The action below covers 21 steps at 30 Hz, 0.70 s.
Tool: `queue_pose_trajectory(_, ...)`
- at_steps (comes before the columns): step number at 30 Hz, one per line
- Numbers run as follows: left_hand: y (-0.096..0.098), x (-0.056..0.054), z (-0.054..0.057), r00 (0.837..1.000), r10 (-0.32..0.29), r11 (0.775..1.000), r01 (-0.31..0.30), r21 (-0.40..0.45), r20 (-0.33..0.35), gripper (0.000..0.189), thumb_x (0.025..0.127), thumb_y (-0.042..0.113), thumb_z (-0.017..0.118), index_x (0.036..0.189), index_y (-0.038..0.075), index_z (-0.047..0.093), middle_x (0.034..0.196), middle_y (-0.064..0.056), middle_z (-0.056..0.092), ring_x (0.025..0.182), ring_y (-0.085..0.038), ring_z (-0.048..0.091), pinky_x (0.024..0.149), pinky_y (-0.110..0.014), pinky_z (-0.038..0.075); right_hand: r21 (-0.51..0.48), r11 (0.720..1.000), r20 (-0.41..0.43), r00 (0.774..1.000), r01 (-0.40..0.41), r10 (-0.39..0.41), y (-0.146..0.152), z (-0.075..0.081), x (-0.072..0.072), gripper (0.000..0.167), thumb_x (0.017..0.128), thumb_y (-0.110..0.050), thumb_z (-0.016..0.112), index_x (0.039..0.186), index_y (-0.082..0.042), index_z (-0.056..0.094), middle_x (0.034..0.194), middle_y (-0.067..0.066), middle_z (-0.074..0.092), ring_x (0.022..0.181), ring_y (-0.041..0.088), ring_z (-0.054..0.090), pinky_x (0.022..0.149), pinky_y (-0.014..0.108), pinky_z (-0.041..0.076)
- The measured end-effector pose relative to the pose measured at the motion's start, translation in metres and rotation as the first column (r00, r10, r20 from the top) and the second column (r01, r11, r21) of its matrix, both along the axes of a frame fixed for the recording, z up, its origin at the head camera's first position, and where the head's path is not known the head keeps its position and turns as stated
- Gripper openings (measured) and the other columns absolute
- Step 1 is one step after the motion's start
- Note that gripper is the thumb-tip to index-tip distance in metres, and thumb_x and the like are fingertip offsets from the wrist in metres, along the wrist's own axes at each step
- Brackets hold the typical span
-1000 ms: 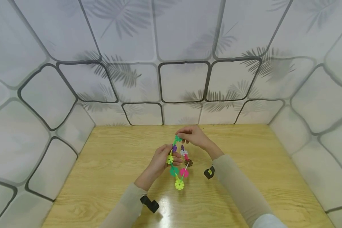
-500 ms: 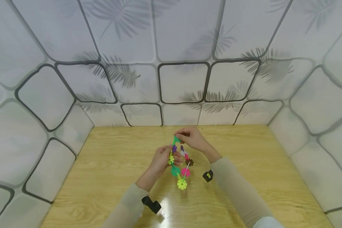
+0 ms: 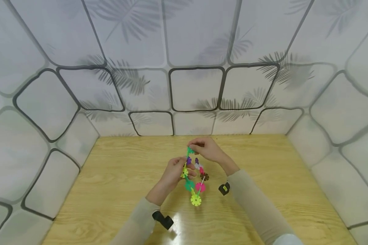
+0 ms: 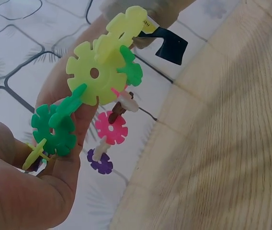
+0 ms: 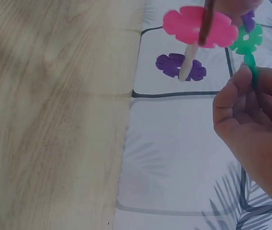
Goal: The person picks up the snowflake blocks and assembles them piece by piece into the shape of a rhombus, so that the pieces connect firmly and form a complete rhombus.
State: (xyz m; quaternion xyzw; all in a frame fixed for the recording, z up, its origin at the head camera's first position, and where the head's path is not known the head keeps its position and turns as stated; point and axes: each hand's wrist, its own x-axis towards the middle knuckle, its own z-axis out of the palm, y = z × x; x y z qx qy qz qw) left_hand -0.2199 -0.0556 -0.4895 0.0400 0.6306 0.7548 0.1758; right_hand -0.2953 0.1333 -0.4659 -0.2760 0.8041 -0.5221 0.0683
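Note:
A chain of slotted plastic snowflake discs hangs in a loop between both hands, with a yellow disc (image 3: 196, 200) at its lowest point. My left hand (image 3: 171, 173) pinches the chain between thumb and fingers beside a purple disc (image 3: 188, 160). Above it, my right hand (image 3: 209, 150) pinches a green disc (image 5: 251, 67) at the upper end; in the right wrist view another green disc (image 5: 247, 39) joins onto it. The chain's other end, a purple disc (image 4: 100, 163), dangles free below a white piece. Pink (image 3: 200, 187) and brown (image 3: 204, 176) discs sit along that side.
Below the hands lies a wooden table (image 3: 135, 153). Cloth with a stone-and-leaf pattern forms the walls (image 3: 196, 88) at the back and both sides. A black camera mount sits at each wrist, one on the left (image 3: 163, 220) and one on the right (image 3: 224, 188).
The hanging loop has swung slightly right, its lowest yellow disc along with it. Both hands keep the same hold and stay in nearly the same place.

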Motion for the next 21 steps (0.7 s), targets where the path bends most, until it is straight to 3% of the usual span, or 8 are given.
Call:
queue_pose_trajectory(4, 0.000, 0.000, 0.001, 1.000, -0.022, 1.000, 0.022, -0.017, -0.003, 0.042, 0.116, 0.021, 0.033, 0.116, -0.013, 0.057, 0.081, 0.001, 0.068, 0.065, -0.008, 0.071, 0.062, -0.023, 0.062, 0.031, 0.999, 0.003, 0.999, -0.036, 0.036, 0.004, 0.002, -0.003, 0.025, 0.109, -0.011, 0.059, 0.122, 0.004, 0.073, 0.098, 0.016, 0.074, 0.076, 0.013, 0.065, 0.077, 0.028, 0.062)
queue_pose_trajectory(10, 0.001, 0.000, 0.002, 0.998, -0.054, 0.998, 0.053, -0.028, -0.014, 0.039, 0.116, 0.019, 0.034, 0.104, -0.008, 0.060, 0.080, 0.000, 0.067, 0.063, -0.009, 0.071, 0.061, -0.022, 0.061, 0.071, 0.996, -0.005, 0.999, -0.049, 0.049, 0.005, 0.004, -0.005, 0.025, 0.109, -0.010, 0.058, 0.122, 0.005, 0.074, 0.093, 0.012, 0.074, 0.069, 0.010, 0.057, 0.066, 0.024, 0.052)
queue_pose_trajectory(15, 0.004, 0.000, 0.004, 0.999, -0.018, 0.999, 0.017, -0.034, -0.030, 0.041, 0.116, 0.018, 0.033, 0.108, -0.011, 0.060, 0.081, -0.001, 0.067, 0.064, -0.009, 0.070, 0.064, -0.024, 0.063, 0.027, 0.999, -0.023, 0.999, 0.024, -0.024, 0.001, 0.001, -0.001, 0.026, 0.109, -0.012, 0.060, 0.122, 0.005, 0.074, 0.098, 0.015, 0.077, 0.072, 0.018, 0.062, 0.068, 0.024, 0.056)
queue_pose_trajectory(21, 0.005, 0.000, 0.005, 1.000, 0.007, 0.999, -0.008, -0.042, -0.020, 0.041, 0.116, 0.021, 0.034, 0.117, -0.011, 0.059, 0.083, 0.000, 0.066, 0.064, -0.007, 0.069, 0.067, -0.025, 0.063, -0.004, 0.994, -0.054, 0.992, 0.112, -0.112, -0.006, -0.004, 0.006, 0.024, 0.108, -0.014, 0.062, 0.119, 0.002, 0.077, 0.094, 0.015, 0.077, 0.071, 0.010, 0.062, 0.067, 0.026, 0.057)
